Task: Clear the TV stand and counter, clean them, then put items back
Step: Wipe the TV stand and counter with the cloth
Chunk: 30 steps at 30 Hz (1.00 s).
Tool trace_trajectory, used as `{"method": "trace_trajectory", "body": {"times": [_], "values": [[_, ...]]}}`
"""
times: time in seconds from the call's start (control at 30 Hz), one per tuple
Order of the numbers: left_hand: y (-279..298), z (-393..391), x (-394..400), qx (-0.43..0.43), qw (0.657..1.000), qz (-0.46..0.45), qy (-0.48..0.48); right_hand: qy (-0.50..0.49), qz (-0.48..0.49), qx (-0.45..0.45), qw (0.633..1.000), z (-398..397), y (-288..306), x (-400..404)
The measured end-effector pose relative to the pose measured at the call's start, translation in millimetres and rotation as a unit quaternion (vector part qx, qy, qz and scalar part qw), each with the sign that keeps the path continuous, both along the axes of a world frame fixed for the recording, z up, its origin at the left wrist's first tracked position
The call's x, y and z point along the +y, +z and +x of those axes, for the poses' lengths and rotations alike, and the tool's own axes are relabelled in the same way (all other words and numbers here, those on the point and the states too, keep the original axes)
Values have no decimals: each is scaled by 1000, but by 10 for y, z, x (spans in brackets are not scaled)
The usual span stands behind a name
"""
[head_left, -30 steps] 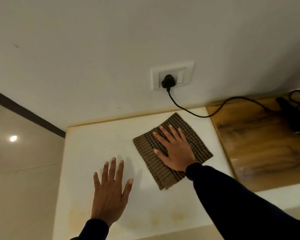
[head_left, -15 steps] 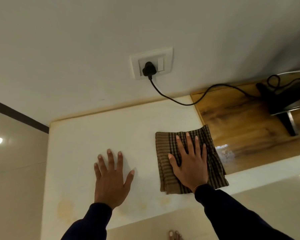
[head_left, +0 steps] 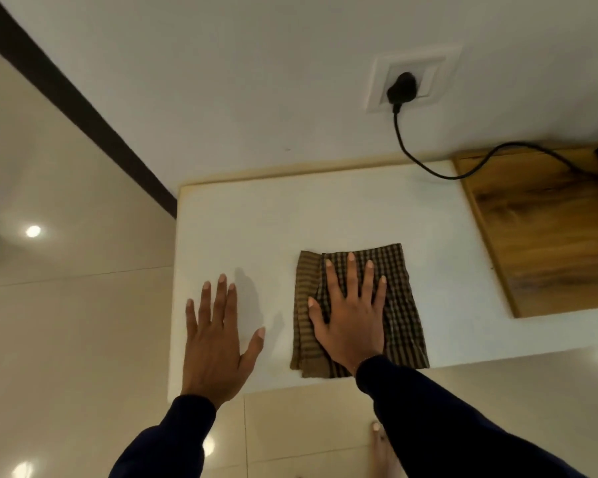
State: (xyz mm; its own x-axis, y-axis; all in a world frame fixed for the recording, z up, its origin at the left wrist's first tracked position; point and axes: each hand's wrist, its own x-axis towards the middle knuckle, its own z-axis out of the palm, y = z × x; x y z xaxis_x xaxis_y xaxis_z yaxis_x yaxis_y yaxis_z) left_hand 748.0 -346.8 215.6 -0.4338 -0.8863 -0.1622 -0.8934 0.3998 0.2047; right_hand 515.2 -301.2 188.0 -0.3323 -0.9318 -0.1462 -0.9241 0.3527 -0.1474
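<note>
Pressing hand: right hand [head_left: 351, 319], fingers straight and spread, flat on the checked cloth [head_left: 399, 315]; grip released, nothing clenched.
Cloth: brown, folded, lower centre of the frame, on the white bench [head_left: 256, 229] near its front edge.
Left hand [head_left: 218, 339]: palm down on the bare bench just left of the cloth, fingers straight, grip released, holding nothing.
Sleeves: dark, both reaching up from the bottom of the frame.
Wooden panel [head_left: 549, 236]: right of the frame, adjoining the white bench.
Socket [head_left: 428, 63]: upper right on the wall, black plug [head_left: 402, 89] in it.
Cable [head_left: 428, 167]: trailing down and right onto the wooden panel.
Floor [head_left: 66, 322]: glossy tiles, left and bottom.
</note>
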Motion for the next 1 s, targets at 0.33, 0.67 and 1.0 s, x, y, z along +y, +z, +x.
{"method": "trace_trajectory", "body": {"times": [0.33,0.67,1.0], "values": [[-77,1062,117,24,997,13,72,42,-3,-37,998,1206,3,-455],[56,1737,323,13,996,-4,83,195,4,-62,979,2369,-16,-479],[188,1447,323,-10,998,-13,60,448,-4,-51,893,1706,-100,31]]}}
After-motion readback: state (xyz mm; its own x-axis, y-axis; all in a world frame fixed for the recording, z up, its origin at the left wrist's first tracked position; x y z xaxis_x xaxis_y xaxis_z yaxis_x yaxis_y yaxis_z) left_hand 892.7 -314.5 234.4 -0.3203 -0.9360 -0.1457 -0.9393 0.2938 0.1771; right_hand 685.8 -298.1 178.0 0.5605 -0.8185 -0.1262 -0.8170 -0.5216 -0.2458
